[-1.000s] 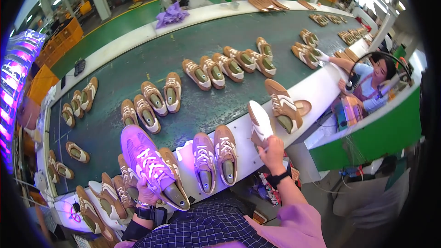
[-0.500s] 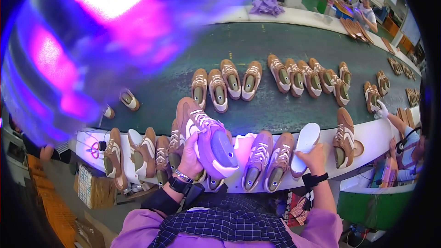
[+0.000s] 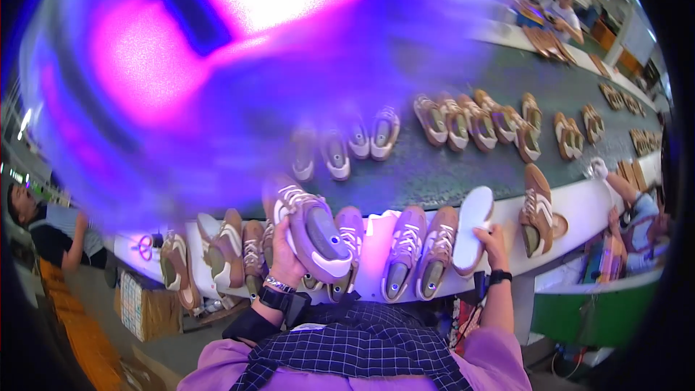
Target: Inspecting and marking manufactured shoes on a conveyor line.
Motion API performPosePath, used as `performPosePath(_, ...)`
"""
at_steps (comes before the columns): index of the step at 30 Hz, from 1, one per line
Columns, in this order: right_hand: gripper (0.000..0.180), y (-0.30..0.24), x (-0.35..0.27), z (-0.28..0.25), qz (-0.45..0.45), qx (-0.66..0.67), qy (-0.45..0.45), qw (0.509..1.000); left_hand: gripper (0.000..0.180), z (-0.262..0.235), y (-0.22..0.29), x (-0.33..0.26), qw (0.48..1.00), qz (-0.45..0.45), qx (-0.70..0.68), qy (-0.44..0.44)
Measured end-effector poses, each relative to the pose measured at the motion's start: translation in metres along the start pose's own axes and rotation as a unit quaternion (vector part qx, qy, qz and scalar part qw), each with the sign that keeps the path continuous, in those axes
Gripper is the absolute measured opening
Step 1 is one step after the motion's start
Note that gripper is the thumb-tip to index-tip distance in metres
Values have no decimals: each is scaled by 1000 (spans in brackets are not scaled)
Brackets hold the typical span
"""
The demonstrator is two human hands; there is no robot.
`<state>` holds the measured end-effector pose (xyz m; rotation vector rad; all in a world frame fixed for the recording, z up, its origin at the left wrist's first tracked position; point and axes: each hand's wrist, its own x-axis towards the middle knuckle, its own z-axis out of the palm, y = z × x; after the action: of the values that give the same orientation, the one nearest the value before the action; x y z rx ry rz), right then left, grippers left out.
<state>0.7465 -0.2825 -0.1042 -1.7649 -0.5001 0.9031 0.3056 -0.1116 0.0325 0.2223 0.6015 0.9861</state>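
My left hand (image 3: 287,264) is closed round the side of a brown sneaker (image 3: 323,242) with white laces and a white sole edge. It is lifted above the row on the white ledge, its heel opening tilted toward me. My right hand (image 3: 494,247) pinches the edge of a white insole (image 3: 474,226), held nearly upright. Between my hands two brown sneakers, one of them a left-hand neighbour (image 3: 404,253) and the other beside it (image 3: 438,255), stand on the ledge with toes pointing away. Another sneaker (image 3: 536,210) stands right of the insole.
More sneakers (image 3: 228,246) line the ledge (image 3: 579,206) at left. Several shoes (image 3: 481,124) sit on the green conveyor belt (image 3: 405,181). Blurred purple-lit equipment (image 3: 217,101) covers the upper left. Co-workers are at the left, the right and the far right. Scissors (image 3: 145,246) lie at the left.
The held sneaker has moved a little left and tilted more toward me. The insole has shifted slightly left. The view has turned, so the purple glare covers more of the belt.
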Motion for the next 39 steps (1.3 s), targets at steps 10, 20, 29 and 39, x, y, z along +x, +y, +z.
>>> performPosePath(10,61,-78,-13,10,-106,-410,76,903,71,12,-9,3,996,-20,33,-82)
performPosePath(20,69,-41,-20,-1,-92,-229,76,966,65,18,-12,5,997,-12,37,-59)
performPosePath(29,57,8,-55,30,-54,-134,162,976,56,42,-25,22,994,-56,-89,-17)
performPosePath(39,47,-45,-85,2,-2,234,3,972,67,40,-21,14,981,-85,-36,-172)
